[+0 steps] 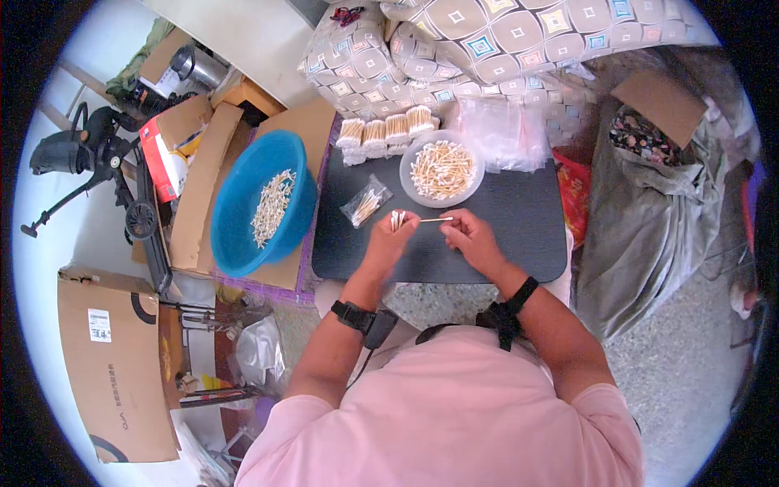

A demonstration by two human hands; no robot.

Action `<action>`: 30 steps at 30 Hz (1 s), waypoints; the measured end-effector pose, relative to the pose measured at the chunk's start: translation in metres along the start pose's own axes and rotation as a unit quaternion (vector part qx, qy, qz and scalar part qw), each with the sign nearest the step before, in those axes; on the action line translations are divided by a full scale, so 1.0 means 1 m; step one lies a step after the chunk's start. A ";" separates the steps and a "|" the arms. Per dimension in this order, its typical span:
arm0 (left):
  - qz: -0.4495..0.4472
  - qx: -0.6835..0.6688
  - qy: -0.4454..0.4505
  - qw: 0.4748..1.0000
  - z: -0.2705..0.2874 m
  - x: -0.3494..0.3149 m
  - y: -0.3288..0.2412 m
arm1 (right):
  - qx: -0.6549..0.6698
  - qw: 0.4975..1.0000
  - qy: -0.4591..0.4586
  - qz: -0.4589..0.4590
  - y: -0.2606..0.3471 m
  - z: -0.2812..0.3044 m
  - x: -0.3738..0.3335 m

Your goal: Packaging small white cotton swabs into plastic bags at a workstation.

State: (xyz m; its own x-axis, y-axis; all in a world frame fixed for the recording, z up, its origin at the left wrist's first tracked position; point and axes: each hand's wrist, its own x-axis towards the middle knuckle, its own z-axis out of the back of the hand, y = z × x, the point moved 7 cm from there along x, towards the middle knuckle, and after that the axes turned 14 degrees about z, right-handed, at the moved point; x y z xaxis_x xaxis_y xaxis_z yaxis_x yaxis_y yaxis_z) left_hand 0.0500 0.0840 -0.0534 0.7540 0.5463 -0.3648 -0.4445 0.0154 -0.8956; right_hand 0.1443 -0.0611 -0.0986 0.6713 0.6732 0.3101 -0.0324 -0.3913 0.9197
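Over the dark table (503, 219), my left hand (389, 243) is closed around several cotton swabs, whose white tips poke out above its fingers. A single cotton swab (434, 220) spans the gap between my two hands. Its right end is at the pinched fingertips of my right hand (477, 242). Just beyond my hands stands a white bowl (410, 188) heaped with loose cotton swabs (442, 169). Left of it lies a small clear bag (355, 213) with a few swabs inside.
Bundled swabs (385, 130) line the table's back edge beside a stack of clear plastic bags (503, 134). A blue basin (235, 243) with more swabs sits at the left on cardboard. A patterned sofa (527, 40) is behind; a grey cloth-covered heap (641, 235) stands right.
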 end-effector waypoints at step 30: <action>-0.098 -0.065 -0.041 0.992 -0.022 -0.009 0.025 | -0.165 0.982 0.025 0.088 0.000 -0.003 -0.001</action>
State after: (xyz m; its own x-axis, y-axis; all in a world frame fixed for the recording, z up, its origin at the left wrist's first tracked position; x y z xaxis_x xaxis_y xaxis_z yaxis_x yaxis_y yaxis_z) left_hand 0.0428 0.0614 -0.0783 0.7749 0.6107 -0.1631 -0.2230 0.0227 -0.9746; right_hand 0.1409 -0.0599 -0.0977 0.5965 0.6471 0.4749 -0.3881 -0.2854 0.8763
